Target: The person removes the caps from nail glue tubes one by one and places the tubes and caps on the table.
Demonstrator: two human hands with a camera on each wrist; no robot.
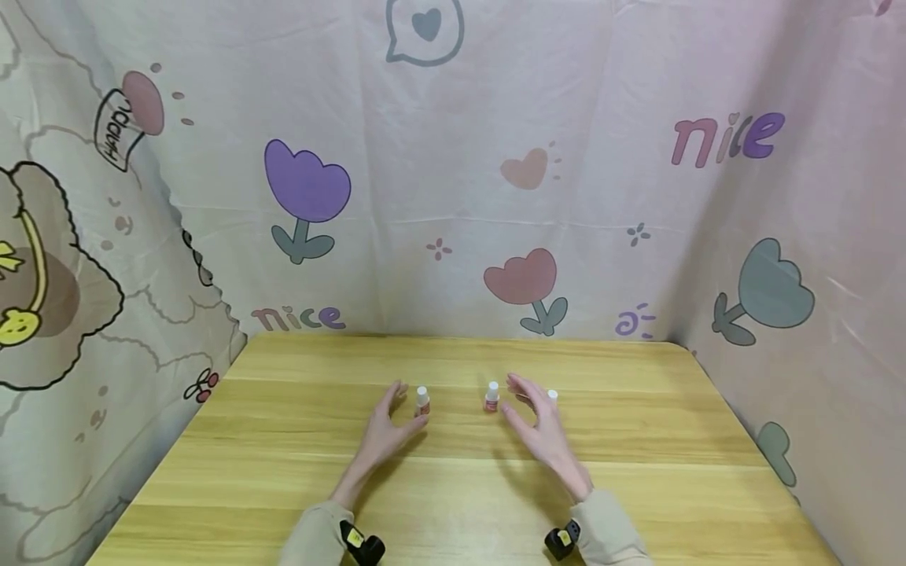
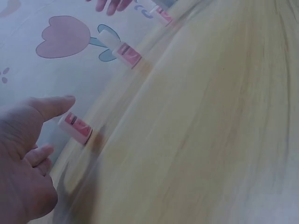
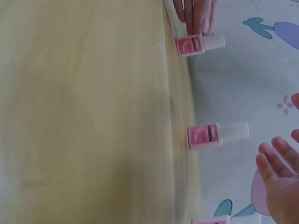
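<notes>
Across the wood-grain tabletop (image 1: 283,456), three white-capped bottles (image 1: 491,399) upright in a row, probably spaced to give room for left hand (image 1: 382,437) and right hand (image 1: 548,440), fingers parted from thumbs, pinching nothing.

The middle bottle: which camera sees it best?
The right wrist view: the middle bottle looks biggest there, pink label and white cap unblocked. The left wrist view shows it slightly smaller, cap fainter; the head view, tiny.
</notes>
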